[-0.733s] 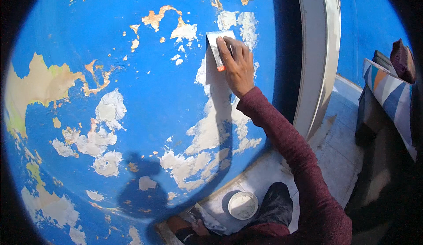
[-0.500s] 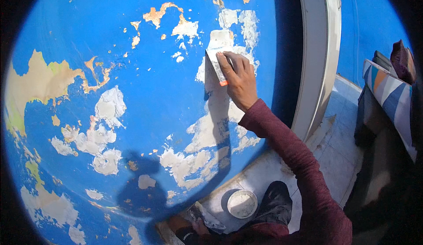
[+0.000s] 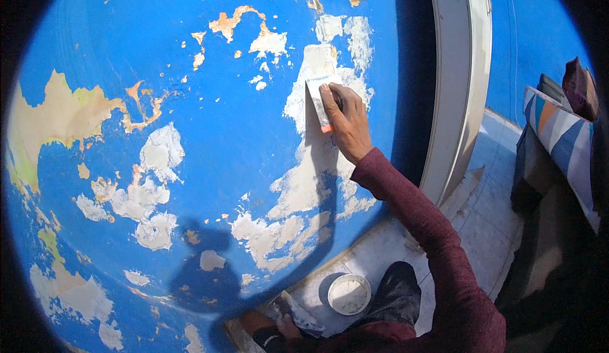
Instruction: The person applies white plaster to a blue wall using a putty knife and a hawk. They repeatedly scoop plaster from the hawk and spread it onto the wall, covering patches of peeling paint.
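My right hand [image 3: 347,115] grips a putty knife [image 3: 322,113] with an orange end, its wide pale blade against the blue wall [image 3: 216,118]. Under and around the blade lies a tall patch of whitish filler [image 3: 311,163] that runs down the wall. Low in the picture, my left hand [image 3: 289,327] is closed on a second flat blade, a filling knife [image 3: 299,313] smeared with white filler. Part of that hand and the tool's handle is hidden.
A round tub [image 3: 349,294] of white filler stands on the tiled floor [image 3: 472,226] beside my leg. At right is a pale door frame [image 3: 463,80]. Beyond it, a patterned cloth [image 3: 561,140] lies over dark, piled items. Bare peeled areas [image 3: 70,115] mark the wall's left side.
My right hand and the putty knife have slid a little down the wall and slightly right, leaving smoother filler above the blade. My left hand has hardly moved.
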The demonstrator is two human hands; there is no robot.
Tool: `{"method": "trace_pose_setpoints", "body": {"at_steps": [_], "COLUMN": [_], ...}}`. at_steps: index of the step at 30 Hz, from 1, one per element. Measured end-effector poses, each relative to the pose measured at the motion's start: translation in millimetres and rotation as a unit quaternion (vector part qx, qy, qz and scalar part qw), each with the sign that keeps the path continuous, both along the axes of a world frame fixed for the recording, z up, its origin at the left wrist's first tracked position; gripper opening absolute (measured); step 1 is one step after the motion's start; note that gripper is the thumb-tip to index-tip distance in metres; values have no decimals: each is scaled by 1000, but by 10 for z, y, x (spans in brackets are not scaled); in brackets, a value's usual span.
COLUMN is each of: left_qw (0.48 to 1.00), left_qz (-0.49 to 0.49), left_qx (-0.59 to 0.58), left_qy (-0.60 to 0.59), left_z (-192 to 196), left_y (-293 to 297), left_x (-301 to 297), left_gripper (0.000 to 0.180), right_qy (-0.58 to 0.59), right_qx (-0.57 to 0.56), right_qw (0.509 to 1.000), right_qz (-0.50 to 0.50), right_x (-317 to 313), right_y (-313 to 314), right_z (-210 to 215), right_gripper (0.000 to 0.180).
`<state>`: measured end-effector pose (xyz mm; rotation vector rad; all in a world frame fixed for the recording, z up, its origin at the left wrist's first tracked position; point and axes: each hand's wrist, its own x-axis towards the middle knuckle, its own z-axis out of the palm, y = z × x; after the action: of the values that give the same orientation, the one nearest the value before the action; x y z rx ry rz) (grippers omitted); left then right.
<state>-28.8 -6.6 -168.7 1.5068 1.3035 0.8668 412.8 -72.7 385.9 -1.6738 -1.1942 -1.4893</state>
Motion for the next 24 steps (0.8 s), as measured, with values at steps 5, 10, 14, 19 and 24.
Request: {"method": "trace_pose_setpoints", "body": {"at_steps": [5, 10, 14, 19, 24], "left_qw": [992, 964, 982, 972, 965], "left_qz": [-15, -57, -50, -60, -169], "left_qx": [9, -16, 7, 172, 161], "left_qy": [-127, -260, -180, -146, -123], "left_z": [242, 479, 34, 331, 1876], "left_y": [-95, -203, 24, 27, -260], "left_x": [132, 255, 57, 133, 796], "left_gripper": [39, 36, 35, 36, 27], "right_qy": [32, 31, 25, 142, 660], "right_qx": [102, 127, 49, -30, 96], "right_qw": [994, 991, 998, 970, 382], "right_qz": [-10, -37, -10, 196, 639], "right_x": [-41, -44, -321, -574, -768], "right_y": [-45, 135, 228, -374, -1070], "right_z": [172, 479, 249, -217, -895], "right_gripper": [63, 62, 68, 58, 44]}}
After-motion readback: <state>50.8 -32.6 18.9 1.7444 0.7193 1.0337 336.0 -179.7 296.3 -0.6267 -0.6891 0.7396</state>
